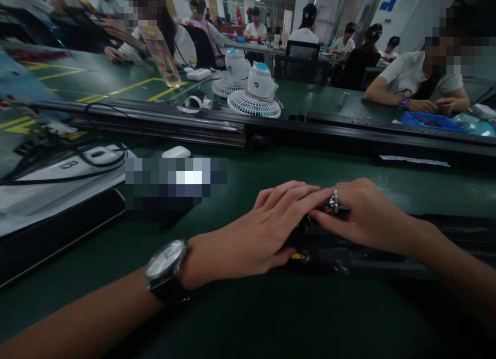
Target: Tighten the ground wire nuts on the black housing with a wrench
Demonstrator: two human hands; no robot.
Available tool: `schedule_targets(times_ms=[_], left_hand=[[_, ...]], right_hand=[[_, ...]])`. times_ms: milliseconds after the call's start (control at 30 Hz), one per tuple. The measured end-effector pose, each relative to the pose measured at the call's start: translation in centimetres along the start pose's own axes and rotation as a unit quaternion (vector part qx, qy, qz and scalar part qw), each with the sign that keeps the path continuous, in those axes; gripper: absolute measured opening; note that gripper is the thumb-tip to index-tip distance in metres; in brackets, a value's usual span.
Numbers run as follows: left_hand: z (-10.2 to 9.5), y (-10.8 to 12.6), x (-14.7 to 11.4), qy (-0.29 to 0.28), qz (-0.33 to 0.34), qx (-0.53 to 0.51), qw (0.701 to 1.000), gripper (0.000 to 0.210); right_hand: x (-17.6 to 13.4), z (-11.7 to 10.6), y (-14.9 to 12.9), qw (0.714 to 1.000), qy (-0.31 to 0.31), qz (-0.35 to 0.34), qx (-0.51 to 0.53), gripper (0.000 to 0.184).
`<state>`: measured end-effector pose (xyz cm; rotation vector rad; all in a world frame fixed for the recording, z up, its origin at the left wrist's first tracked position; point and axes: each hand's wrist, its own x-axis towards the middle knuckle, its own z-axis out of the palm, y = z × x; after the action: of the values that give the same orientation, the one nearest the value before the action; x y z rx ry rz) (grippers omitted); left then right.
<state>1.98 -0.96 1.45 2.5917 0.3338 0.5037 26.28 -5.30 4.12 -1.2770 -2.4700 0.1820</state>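
Observation:
My left hand [251, 232] reaches in with its fingers long and curved over a dark thing, the thumb lower down beside a small yellow tip [296, 256] and a round metal bit [306, 255]. Its fingertips meet the fingers of my right hand [364, 214]. A ring with pale beads [334, 200] sits on a right finger, and the right thumb points in under it toward the dark thing. Fingers and shadow hide most of what lies between the hands. Beneath the right wrist stretches a long, shiny black piece [356, 255]. A wristwatch [166, 263] is on my left wrist.
Long dark rails [279, 131] cross the green table [240, 317]. Left lie a black slab [65, 235], a white device with cables [89, 160] and a white earbud case [176, 152]. Beyond are two white fans [253, 103], a bottle [163, 57] and a blue tray [426, 120] near a person.

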Motion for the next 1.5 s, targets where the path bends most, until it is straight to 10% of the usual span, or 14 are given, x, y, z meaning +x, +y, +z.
schedule_targets(times_ms=[933,1500], left_hand=[[1.8,0.0,0.9,-0.001,-0.066,0.040,0.997,0.142],[1.7,0.1,1.1,0.017,-0.062,0.023,0.998,0.148]], right_hand=[[0.8,0.2,0.0,0.997,-0.057,0.042,0.040,0.020],[0.3,2.1,-1.1,0.992,0.084,0.002,0.089,0.008]])
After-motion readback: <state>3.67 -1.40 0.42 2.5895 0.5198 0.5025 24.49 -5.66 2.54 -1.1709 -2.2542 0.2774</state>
